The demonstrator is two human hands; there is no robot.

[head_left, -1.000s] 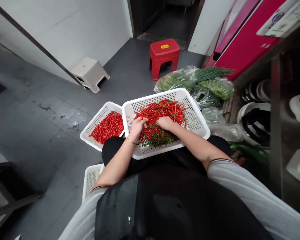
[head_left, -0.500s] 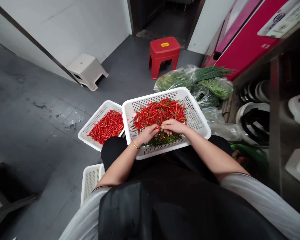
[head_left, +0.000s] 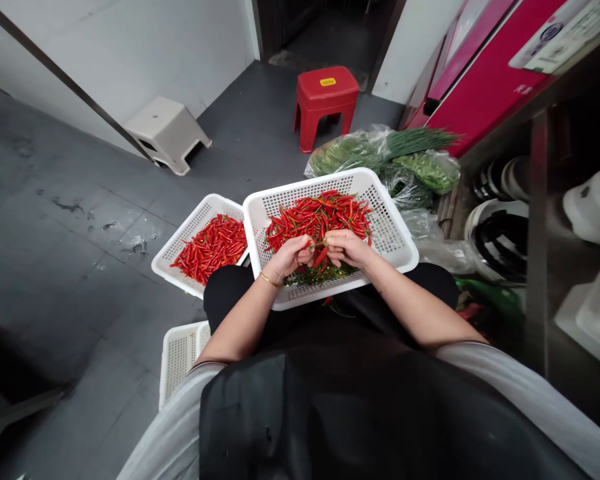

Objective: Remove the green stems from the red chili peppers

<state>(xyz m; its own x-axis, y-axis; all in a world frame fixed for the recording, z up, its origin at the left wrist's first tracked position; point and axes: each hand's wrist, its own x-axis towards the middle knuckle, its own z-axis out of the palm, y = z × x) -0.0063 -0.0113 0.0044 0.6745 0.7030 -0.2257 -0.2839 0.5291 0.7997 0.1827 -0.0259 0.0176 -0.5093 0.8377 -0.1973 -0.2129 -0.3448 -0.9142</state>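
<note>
A white slotted basket (head_left: pixel 390 230) rests on my lap, holding a heap of red chilies (head_left: pixel 320 213) and a pile of green stems (head_left: pixel 325 273) at its near side. My left hand (head_left: pixel 291 257) and my right hand (head_left: pixel 345 247) meet over the stems, both pinched on one red chili (head_left: pixel 320 257) between them. A second white basket (head_left: pixel 180 247) to the left on the floor holds stemless red chilies (head_left: pixel 213 243).
A third white basket (head_left: pixel 180 357) lies on the floor by my left knee. Bags of green vegetables (head_left: pixel 380 157) sit beyond the lap basket. A red stool (head_left: pixel 325 100) and a beige stool (head_left: pixel 166 133) stand farther off. Shelves with bowls (head_left: pixel 500 227) are at right.
My hands left the chili heap, came together near the basket's near side and now pinch one chili between them. The view shifted slightly.
</note>
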